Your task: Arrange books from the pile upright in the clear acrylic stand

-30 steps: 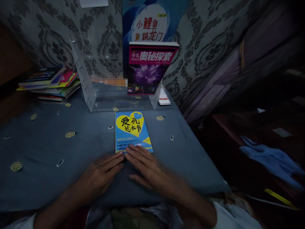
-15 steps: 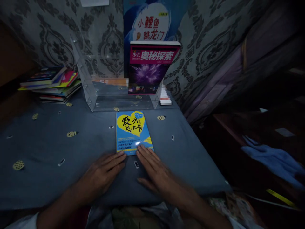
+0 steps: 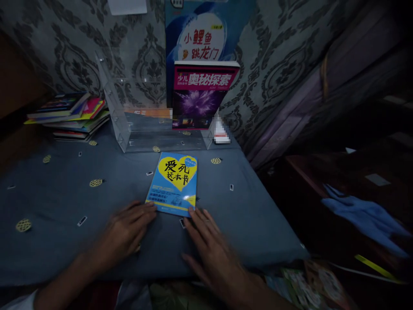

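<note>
Near the clear stand (image 3: 116,105), a blue book (image 3: 174,184) lies flat on the counter (image 3: 258,224). On the side away from the stand, my left hand (image 3: 130,226) and right hand (image 3: 211,243) touch its corners, each grip loose and holding nothing.

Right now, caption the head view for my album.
Left hand and right hand at near corners of a blue book.

Clear stand (image 3: 155,138) blocks way beyond book (image 3: 173,183); room rightward.
</note>
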A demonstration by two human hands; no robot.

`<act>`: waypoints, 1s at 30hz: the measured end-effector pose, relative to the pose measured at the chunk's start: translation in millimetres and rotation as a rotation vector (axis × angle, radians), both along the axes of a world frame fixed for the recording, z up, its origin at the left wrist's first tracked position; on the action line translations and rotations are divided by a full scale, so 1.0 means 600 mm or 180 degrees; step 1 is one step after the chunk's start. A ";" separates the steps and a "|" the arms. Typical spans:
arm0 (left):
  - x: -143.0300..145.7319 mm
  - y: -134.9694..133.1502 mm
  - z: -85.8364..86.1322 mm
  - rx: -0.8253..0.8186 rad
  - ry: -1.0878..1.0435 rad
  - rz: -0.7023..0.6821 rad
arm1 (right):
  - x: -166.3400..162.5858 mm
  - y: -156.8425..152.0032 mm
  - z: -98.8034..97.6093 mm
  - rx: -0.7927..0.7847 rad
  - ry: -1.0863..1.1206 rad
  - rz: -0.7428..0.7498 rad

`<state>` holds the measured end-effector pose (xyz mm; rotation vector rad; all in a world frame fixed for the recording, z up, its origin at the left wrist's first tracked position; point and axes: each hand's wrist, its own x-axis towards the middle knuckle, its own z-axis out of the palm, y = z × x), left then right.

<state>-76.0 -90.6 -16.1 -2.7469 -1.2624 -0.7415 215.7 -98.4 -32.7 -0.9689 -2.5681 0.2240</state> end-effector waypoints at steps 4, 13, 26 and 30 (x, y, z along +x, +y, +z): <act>-0.029 0.024 0.022 0.0135 0.0094 0.0304 | -0.046 -0.012 0.033 -0.0139 -0.0238 0.0282; -0.015 0.104 0.054 -0.0520 0.0949 0.1291 | -0.109 0.072 0.072 -0.0326 -0.0234 0.0944; 0.004 0.117 0.032 -0.0427 0.1217 0.1386 | -0.003 0.213 0.012 0.0331 0.0555 0.0089; 0.020 0.134 0.042 -0.0574 0.1329 0.1360 | 0.014 0.238 -0.001 0.0183 0.0842 -0.0142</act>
